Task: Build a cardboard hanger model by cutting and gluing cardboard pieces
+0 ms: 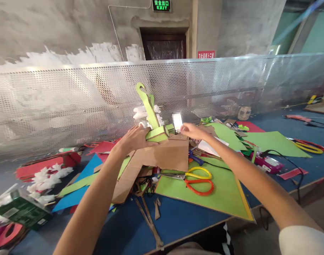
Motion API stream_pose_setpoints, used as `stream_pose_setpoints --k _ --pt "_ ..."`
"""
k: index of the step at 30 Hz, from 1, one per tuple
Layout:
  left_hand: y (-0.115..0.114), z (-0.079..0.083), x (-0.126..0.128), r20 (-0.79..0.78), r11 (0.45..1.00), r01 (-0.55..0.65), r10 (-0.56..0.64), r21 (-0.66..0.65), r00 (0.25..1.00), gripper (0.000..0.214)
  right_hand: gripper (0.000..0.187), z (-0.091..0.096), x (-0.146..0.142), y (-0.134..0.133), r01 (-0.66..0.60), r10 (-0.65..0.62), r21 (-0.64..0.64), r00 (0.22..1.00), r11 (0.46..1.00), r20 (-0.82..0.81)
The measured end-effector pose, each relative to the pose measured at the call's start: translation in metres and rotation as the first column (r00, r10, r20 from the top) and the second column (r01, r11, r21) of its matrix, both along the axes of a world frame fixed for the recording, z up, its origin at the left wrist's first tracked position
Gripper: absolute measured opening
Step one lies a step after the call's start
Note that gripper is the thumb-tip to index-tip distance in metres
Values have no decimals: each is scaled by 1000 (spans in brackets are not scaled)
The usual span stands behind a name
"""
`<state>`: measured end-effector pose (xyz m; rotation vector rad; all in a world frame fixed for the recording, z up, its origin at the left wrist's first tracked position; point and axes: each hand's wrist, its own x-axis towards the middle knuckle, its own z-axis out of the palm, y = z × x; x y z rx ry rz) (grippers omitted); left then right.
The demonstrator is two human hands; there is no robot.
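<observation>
My left hand (pixel 136 140) is closed around the near left side of a light green cardboard model (pixel 151 111). The model has a block-like base and a tall arm ending in a hook, with white crumpled pieces (pixel 140 112) behind it. To its right, my right hand (pixel 192 131) has its fingers closed at the edge of a small bright white rectangular piece (pixel 177 123). Part of that piece is blurred, so its exact kind is unclear. Beneath both hands lies a brown cardboard sheet (pixel 164 154).
Scissors with yellow and orange handles (pixel 200 191) lie on a green sheet (pixel 217 200). More scissors (pixel 309 146) and a magenta tool with a cord (pixel 268 163) are at right. A green box (pixel 22 209) stands at left. A perforated metal screen (pixel 98 95) runs behind the blue table (pixel 188 226).
</observation>
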<state>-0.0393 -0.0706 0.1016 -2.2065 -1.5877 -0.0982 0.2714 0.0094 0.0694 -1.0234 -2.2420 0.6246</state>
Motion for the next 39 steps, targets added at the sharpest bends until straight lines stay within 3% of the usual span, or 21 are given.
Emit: stream_pose_setpoints --k 3,5,10,14,18,21,25,32,35,39 --pt "0 4 -13 15 999 -32 31 35 999 86 25 -25 40 -28 -30 48 -65 950 997 309" --pt "0 4 -18 31 998 -37 35 54 999 87 27 -44 52 -55 87 -90 28 901 996 424" --pt "2 4 -21 52 996 -43 40 74 998 89 26 -76 38 -107 123 -350 375 693 919 631" --pt "2 4 -19 38 997 -46 44 62 998 90 35 -73 26 -115 58 -364 416 603 907 709" --pt "2 3 -18 29 998 -41 39 54 999 91 45 -67 19 -122 69 -356 395 591 916 724" --pt "-1 5 -16 23 998 -42 41 44 999 91 58 -70 11 -132 134 -374 366 569 921 732" --pt "-8 11 -12 31 998 -53 51 43 998 90 61 -76 8 -136 187 -408 371 566 910 716" --pt "-9 17 -11 28 996 -48 46 72 999 86 27 -64 17 -96 95 -332 356 633 930 699" --pt "-6 16 -15 37 996 -33 30 84 999 86 29 -50 12 -84 46 -323 396 669 917 669" --pt "-7 17 -20 95 992 -29 17 126 995 84 36 -28 22 -74 104 -389 454 701 885 597"
